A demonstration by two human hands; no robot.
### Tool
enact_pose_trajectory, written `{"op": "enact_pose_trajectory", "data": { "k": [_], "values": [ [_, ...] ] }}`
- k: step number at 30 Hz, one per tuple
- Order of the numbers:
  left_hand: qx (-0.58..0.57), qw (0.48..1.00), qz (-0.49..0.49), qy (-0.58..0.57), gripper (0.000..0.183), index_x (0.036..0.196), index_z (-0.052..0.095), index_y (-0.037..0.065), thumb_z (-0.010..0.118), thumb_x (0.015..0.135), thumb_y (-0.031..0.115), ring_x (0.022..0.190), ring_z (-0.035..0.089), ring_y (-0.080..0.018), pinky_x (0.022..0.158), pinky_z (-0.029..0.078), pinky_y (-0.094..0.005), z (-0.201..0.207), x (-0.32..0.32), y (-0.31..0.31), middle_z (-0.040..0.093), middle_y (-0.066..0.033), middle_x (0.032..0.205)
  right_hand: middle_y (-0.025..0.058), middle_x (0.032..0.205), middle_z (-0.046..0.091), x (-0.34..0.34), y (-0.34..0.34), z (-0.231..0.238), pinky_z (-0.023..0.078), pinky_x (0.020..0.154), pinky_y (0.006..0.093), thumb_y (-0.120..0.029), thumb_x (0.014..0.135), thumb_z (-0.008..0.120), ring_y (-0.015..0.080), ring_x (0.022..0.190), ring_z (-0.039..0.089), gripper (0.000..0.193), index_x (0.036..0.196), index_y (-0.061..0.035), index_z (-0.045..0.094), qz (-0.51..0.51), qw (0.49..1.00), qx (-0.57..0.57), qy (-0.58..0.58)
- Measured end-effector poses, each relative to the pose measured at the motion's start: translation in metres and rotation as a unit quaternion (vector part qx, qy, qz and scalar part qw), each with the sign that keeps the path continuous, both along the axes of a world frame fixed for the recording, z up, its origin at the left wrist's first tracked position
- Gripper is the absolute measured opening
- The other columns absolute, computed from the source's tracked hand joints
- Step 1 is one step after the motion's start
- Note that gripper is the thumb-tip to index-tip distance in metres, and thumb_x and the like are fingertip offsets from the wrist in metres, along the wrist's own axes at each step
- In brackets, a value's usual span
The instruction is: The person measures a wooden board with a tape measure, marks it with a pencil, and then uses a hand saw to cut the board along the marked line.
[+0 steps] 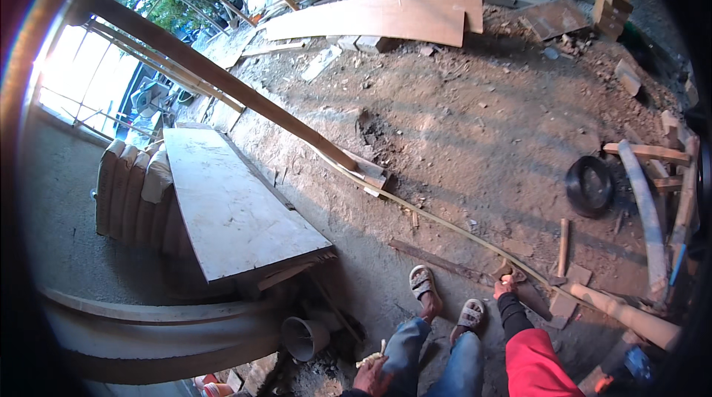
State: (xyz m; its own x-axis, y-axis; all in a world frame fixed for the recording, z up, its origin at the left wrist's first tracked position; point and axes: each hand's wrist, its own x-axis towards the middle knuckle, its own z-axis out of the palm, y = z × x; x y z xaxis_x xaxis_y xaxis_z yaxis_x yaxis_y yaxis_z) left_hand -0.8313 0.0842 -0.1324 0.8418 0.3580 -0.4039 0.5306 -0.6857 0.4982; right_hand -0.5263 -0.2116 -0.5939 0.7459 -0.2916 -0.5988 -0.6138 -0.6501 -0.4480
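Note:
My right hand (506, 286), at the end of a red sleeve with a dark cuff, reaches down to the ground with its fingers closed. A small brown wood piece (503, 268) is at its fingertips; whether the hand grips it I cannot tell. Just beyond runs a long, thin yellowish strip (452, 226), slanting from the foot of a post to the right. Low in the picture, my left hand (372, 376) is closed on a small pale object (371, 358) with a thin stub sticking up; its kind is unclear. Both sandalled feet (469, 313) stand between the hands.
A slanting wooden post (222, 89) stands on the dirt ahead. To the left, a plywood sheet (237, 204) lies beside stacked sacks (122, 186), with a bucket (305, 338) nearer me. On the right are a black round basin-like thing (590, 186), a round timber (627, 315) and loose boards.

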Motion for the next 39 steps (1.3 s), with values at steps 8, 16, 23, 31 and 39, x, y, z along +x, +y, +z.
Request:
{"op": "enact_pose_trajectory", "data": {
  "k": [8, 16, 23, 31, 39],
  "values": [
    [0.018, 0.987, 0.094, 0.128, 0.057, 0.140, 0.056, 0.007, 0.072, 0.089, 0.028, 0.132, 0.048, -0.0428, 0.111, 0.040, -0.0517, -0.068, 0.040, 0.009, 0.051, -0.0230, 0.143, 0.0256, 0.148, 0.049, 0.033, -0.004, -0.191, 0.040, 0.113, 0.0486, -0.022, 0.085, 0.073, 0.0446, 0.136, 0.048, 0.081, 0.151, 0.0003, 0.031, 0.143, 0.972, -0.165, 0.083],
    [0.028, 0.985, 0.109, 0.129, 0.056, 0.138, 0.059, 0.009, 0.075, 0.087, 0.023, 0.133, 0.050, -0.0394, 0.112, 0.041, -0.0488, -0.087, 0.062, 0.026, 0.052, -0.0201, 0.143, 0.0272, 0.150, 0.047, 0.028, 0.017, -0.259, 0.049, 0.107, 0.0450, -0.019, 0.085, 0.073, 0.0409, 0.129, 0.057, 0.095, 0.161, -0.0087, 0.016, 0.042, 0.963, -0.267, 0.015],
    [0.004, 0.991, 0.099, 0.088, 0.057, 0.139, 0.059, 0.009, 0.076, 0.087, 0.024, 0.135, 0.049, -0.0388, 0.114, 0.040, -0.0487, -0.072, 0.072, 0.022, 0.053, -0.0192, 0.143, 0.0290, 0.157, 0.038, 0.057, 0.021, -0.127, 0.043, 0.113, 0.0479, -0.029, 0.083, 0.073, 0.0446, 0.139, 0.048, 0.101, 0.163, -0.0111, 0.016, 0.081, 0.945, -0.179, 0.261],
    [-0.098, 0.988, 0.080, 0.091, 0.068, 0.143, 0.056, 0.012, 0.080, 0.083, 0.032, 0.137, 0.048, -0.0379, 0.115, 0.038, -0.0489, -0.058, 0.091, 0.058, 0.051, -0.0189, 0.147, 0.0248, 0.150, 0.051, 0.018, -0.051, 0.074, 0.037, 0.119, 0.0443, -0.069, 0.080, 0.065, 0.0385, 0.142, 0.047, 0.087, 0.142, -0.0072, 0.060, 0.480, 0.785, -0.117, 0.373],
    [-0.029, 0.996, -0.035, 0.082, 0.057, 0.133, 0.065, 0.012, 0.076, 0.083, 0.038, 0.123, 0.059, -0.0384, 0.105, 0.047, -0.0479, -0.031, 0.099, 0.209, 0.065, -0.0170, 0.129, 0.0231, 0.135, 0.064, 0.064, -0.023, 0.276, 0.053, 0.103, 0.0442, -0.047, 0.077, 0.069, 0.0382, 0.120, 0.065, 0.066, 0.128, -0.0063, 0.066, 0.529, 0.796, -0.192, 0.225]
  ]
}}
